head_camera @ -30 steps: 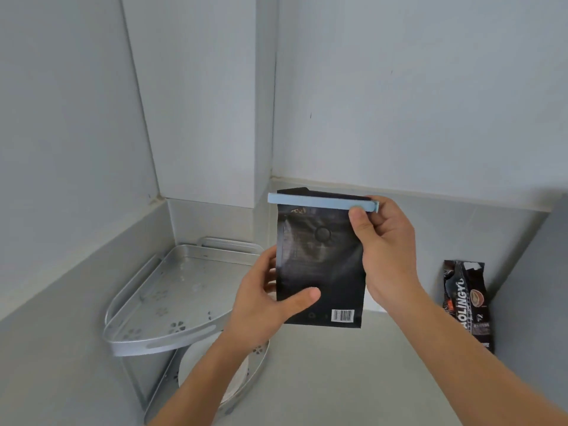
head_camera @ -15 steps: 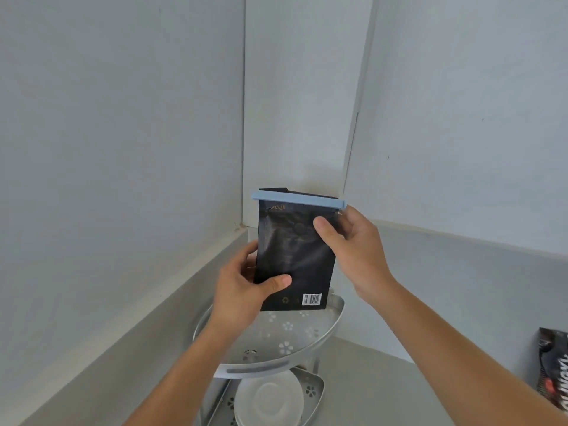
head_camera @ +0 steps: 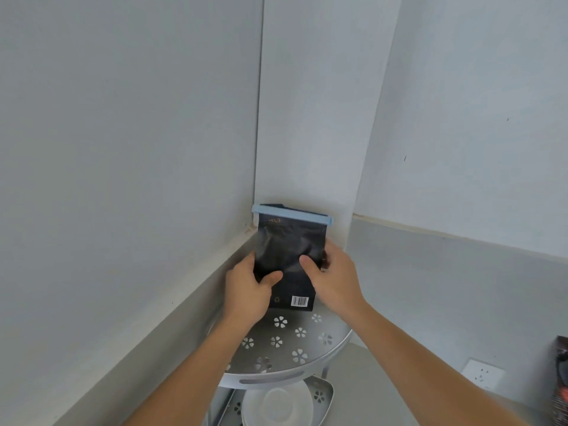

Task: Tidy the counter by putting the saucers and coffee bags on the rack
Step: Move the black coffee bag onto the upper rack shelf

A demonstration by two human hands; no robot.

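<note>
A black coffee bag [head_camera: 287,241] with a light-blue clip [head_camera: 292,213] along its top stands upright at the back of the metal rack's top shelf [head_camera: 285,376], in the wall corner. My left hand [head_camera: 246,290] grips its left side, thumb across the front. My right hand [head_camera: 333,278] holds its right side. The bag's bottom edge with the barcode meets the shelf. A white saucer [head_camera: 276,410] lies on the rack's lower shelf. A second dark coffee bag [head_camera: 561,392] shows at the right frame edge on the counter.
The rack sits in a corner between grey walls and a grey backsplash. A white wall socket [head_camera: 482,375] is on the backsplash at the lower right. The front of the top shelf has flower-shaped cutouts and nothing on it.
Both hands have carried the clipped bag left and down onto the back of the top shelf. My right hand slid from the clip end to the bag's side.
</note>
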